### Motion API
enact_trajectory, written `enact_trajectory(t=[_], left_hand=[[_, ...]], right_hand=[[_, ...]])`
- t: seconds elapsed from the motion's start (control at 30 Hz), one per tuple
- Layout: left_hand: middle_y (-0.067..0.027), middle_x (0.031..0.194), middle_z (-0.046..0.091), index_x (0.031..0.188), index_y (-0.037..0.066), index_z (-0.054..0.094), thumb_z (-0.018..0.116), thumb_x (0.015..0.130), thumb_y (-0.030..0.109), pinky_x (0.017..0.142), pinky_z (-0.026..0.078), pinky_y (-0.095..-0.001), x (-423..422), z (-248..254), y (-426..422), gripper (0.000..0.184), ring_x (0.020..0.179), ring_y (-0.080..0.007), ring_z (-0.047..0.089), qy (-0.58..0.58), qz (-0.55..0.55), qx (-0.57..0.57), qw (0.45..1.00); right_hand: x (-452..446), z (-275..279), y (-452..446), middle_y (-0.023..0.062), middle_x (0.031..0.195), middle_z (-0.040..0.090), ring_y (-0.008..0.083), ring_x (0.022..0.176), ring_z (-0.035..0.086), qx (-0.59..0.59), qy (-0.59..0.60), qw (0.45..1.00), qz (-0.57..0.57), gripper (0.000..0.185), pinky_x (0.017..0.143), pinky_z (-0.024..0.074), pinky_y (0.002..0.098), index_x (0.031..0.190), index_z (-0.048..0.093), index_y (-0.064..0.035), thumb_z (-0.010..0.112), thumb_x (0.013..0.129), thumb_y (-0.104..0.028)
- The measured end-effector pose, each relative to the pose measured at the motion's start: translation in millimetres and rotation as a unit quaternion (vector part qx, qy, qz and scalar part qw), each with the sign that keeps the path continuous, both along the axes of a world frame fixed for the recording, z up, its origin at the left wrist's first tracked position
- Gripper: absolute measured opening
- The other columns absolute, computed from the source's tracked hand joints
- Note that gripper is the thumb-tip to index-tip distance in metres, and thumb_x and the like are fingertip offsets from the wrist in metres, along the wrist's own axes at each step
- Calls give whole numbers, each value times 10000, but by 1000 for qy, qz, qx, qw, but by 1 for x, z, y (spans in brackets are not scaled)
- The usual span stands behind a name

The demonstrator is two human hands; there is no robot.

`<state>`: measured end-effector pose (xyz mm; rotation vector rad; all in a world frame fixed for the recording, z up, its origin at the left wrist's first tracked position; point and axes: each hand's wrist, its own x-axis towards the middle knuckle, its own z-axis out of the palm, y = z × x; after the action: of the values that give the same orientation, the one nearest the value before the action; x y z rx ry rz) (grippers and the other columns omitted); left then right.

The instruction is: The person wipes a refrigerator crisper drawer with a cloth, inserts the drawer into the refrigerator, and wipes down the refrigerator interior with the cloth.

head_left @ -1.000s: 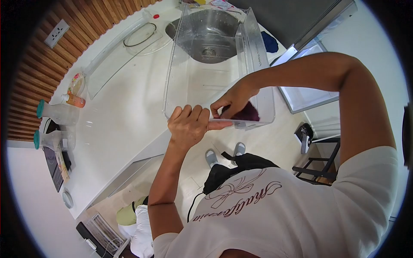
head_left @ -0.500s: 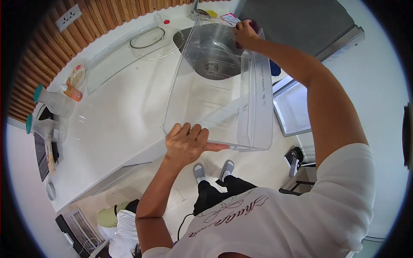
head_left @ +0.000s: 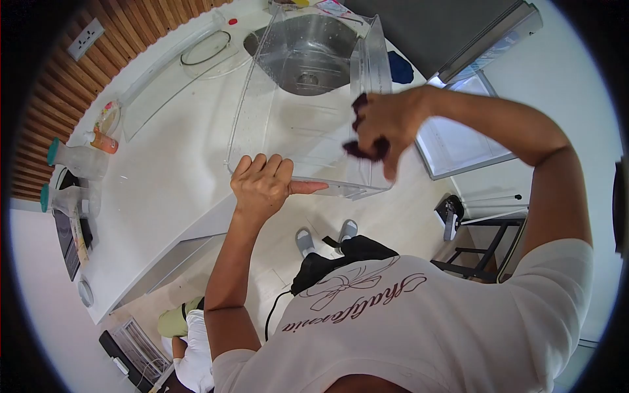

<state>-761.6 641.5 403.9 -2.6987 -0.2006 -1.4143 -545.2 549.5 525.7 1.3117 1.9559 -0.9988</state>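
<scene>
One clear bin [head_left: 379, 72]: left hand [head_left: 263, 190] is gripping its seven-o'clock edge, apparently to steady it; right hand [head_left: 393, 122] is clutching a maroon cloth [head_left: 364, 150] toward four o'clock.

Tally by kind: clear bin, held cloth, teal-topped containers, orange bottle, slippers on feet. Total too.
Bin: 1
Cloth: 1
Containers: 2
Bottle: 1
Slippers: 2
Total: 7
</scene>
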Motion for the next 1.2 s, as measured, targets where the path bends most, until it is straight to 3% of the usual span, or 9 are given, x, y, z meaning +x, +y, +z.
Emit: enact_trajectory(t=[0.13,0.2,0.5,0.67,0.83,0.97,1.07,1.13,1.2], left_hand=[[27,439,285,478,131,316,631,519,676,442,200,-261,-1,-1,0,631,412,-117,277,10,-1,-1,1000],[39,456,364,463,126,335,647,553,663,457,200,-255,-4,0,-1,627,409,-116,295,24,3,-7,1000],[-34,602,442,679,44,510,696,509,627,626,329,-327,1,35,-47,635,595,-206,433,10,-114,-109,987],[-16,558,447,620,72,511,808,450,504,502,329,-305,14,51,-42,551,496,-188,420,-34,-68,-74,994],[38,433,356,511,121,403,779,399,605,438,271,-275,24,68,-27,623,394,-141,362,-112,-79,-28,990],[3,421,359,511,80,460,774,476,549,419,257,-275,28,81,-20,566,425,-158,360,-66,-35,-27,997],[-11,438,330,474,79,390,762,558,483,428,229,-273,41,95,-12,555,427,-142,293,-83,-26,-75,993],[-17,433,319,465,87,316,770,566,380,445,226,-297,54,106,-8,550,429,-170,284,-116,-32,-150,981],[-28,439,312,475,73,324,762,588,311,451,230,-295,60,108,2,511,438,-165,277,-119,-71,-184,973]], right_hand=[[-34,-1,-49,19,787,549,216,887,456,121,66,987,86,476,827,276,365,865,606,-119,653,659,-545],[-41,-24,-68,16,740,524,191,839,459,377,16,922,83,303,813,281,367,838,584,-116,655,715,-385],[-46,-10,-55,7,677,494,190,716,462,326,165,931,-6,197,737,306,321,709,489,-117,664,696,-207],[-50,11,-26,36,573,518,224,589,510,356,272,893,-36,238,597,360,335,672,479,-67,693,638,-166],[-43,33,-18,35,643,558,151,640,555,381,334,859,-75,255,556,400,279,707,528,-55,729,643,-198],[-16,57,-27,-12,821,595,64,709,547,584,494,583,-274,179,633,446,210,858,582,-63,686,748,-159],[-12,72,-65,-4,898,609,57,792,550,680,472,473,-303,217,693,447,201,970,596,-75,656,777,-155],[-21,34,-70,30,947,623,132,911,552,685,464,487,-281,245,821,434,269,1016,627,-93,640,790,-184],[-44,-13,-68,135,1306,403,292,1208,343,742,297,565,-204,358,1025,207,436,1110,607,-208,654,760,-271]])
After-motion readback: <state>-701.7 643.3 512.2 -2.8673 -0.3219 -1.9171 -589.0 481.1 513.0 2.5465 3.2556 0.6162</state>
